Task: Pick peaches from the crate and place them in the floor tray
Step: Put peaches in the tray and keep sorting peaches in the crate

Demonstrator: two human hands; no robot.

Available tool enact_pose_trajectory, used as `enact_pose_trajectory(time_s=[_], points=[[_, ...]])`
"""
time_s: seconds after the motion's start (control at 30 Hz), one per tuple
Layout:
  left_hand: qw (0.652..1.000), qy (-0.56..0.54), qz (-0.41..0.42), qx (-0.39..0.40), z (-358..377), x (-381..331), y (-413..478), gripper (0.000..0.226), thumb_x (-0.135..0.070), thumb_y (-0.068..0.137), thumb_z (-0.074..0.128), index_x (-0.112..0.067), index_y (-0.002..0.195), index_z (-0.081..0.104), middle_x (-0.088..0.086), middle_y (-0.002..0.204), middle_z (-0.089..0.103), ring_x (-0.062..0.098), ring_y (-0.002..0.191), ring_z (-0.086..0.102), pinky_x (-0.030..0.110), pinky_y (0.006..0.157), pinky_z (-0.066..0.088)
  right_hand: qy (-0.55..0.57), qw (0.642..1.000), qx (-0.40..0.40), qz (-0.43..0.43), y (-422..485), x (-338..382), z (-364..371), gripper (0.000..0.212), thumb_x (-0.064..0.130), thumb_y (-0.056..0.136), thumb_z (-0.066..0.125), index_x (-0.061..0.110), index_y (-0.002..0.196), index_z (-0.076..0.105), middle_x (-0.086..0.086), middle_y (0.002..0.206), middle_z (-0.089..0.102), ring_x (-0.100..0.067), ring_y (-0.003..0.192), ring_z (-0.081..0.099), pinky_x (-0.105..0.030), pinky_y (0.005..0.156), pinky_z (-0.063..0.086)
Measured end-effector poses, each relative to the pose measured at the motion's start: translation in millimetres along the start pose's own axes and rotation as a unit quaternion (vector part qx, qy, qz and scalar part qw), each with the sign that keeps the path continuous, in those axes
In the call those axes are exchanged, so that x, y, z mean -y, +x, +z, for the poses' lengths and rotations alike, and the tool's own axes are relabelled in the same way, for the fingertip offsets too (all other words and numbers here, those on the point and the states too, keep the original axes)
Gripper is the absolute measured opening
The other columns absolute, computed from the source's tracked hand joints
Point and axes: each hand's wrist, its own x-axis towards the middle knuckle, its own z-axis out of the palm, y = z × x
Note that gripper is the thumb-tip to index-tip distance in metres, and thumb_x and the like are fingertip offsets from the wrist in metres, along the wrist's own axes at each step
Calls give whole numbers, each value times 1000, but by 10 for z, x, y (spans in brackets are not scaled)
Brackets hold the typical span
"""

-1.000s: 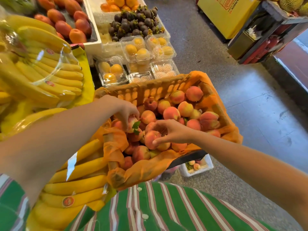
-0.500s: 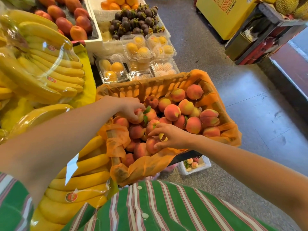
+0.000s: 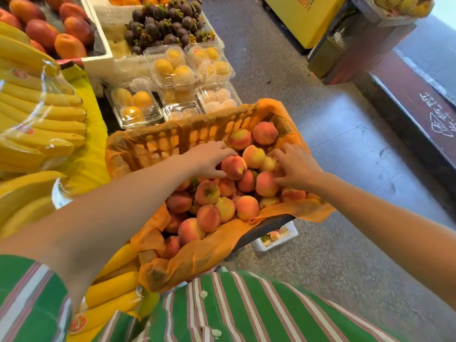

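Note:
An orange-lined crate (image 3: 172, 134) holds several red-yellow peaches. My left hand (image 3: 209, 159) reaches into the far middle of the pile and grips one peach (image 3: 233, 167) between thumb and fingers. My right hand (image 3: 296, 167) is at the crate's right side, fingers curled over a partly hidden peach (image 3: 278, 170), thumb against another peach (image 3: 266, 184). The white floor tray (image 3: 292, 230) peeks out below the crate's near right edge, with a peach or two visible in it; most of it is hidden.
Bagged bananas (image 3: 44, 114) lie to the left of the crate. Clear boxes of yellow fruit (image 3: 172, 67) stand behind it, with mangosteens (image 3: 165, 25) and mangoes (image 3: 69, 45) further back. Grey floor (image 3: 345, 169) lies on the right, a yellow box (image 3: 303, 18) at the top.
Both hands have moved from the near-left part of the pile to peaches further back and right. The left hand now grips a different peach.

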Motion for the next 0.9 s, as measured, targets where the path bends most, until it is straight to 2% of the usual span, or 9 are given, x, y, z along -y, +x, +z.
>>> enact_pose_trajectory(time_s=[0.13,0.23,0.33,0.47,0.53,0.57,0.67,0.77,0.9], points=[[1000,3,8,9,153,-45,235,75,-42,82,69,-26,145,32,12,130,44,31,119,45,44,94,44,-55,998,39,-17,-52,-137,78,59,36,73,70,18,126,50,-8,115,54,-28,108,47,-37,87,40],[1000,5,9,-1,185,-40,347,79,-42,75,75,-22,141,36,11,125,47,31,114,46,44,93,43,-33,999,21,-28,-15,-172,78,51,28,73,69,16,120,54,-8,110,56,-28,104,49,-38,81,43],[1000,9,17,-12,190,-25,407,77,-44,70,78,-19,132,41,9,117,52,29,106,49,44,89,45,-1,1000,8,-28,-23,-199,45,51,33,69,69,15,114,56,-7,104,57,-27,100,51,-40,79,46],[998,-19,53,-25,24,35,392,53,-40,74,75,-18,118,54,5,104,54,25,96,53,36,79,44,143,988,-52,-34,-111,-121,-38,56,43,62,68,13,108,57,-6,100,61,-26,93,55,-44,78,46],[997,-40,62,-35,-120,81,385,33,-32,79,72,-19,109,63,2,98,57,24,95,56,32,74,42,244,968,-29,-44,-155,34,-63,59,45,64,77,14,110,58,-4,102,64,-22,94,58,-42,78,47],[997,-35,65,-26,-165,95,381,34,-35,80,71,-20,110,64,2,99,57,24,97,55,33,77,43,267,962,2,-54,-174,131,-46,60,46,66,80,15,112,57,-3,105,65,-21,96,59,-41,79,47],[999,-4,46,25,-102,58,375,57,-52,78,69,-23,125,55,7,114,54,26,105,51,41,89,44,235,966,59,-92,-210,399,75,58,42,66,82,18,111,55,5,104,61,-18,97,58,-31,73,42],[999,-13,22,36,57,3,377,71,-50,74,74,-25,133,43,9,119,51,29,108,50,45,91,45,234,963,85,-102,-209,490,176,60,39,67,83,17,115,54,4,102,58,-16,94,56,-25,68,33],[1000,17,18,13,132,-42,388,76,-44,73,77,-23,134,36,10,116,53,30,106,51,42,87,45,280,946,118,-111,-195,505,215,63,37,70,83,17,123,55,3,114,60,-12,100,55,-23,77,41]])
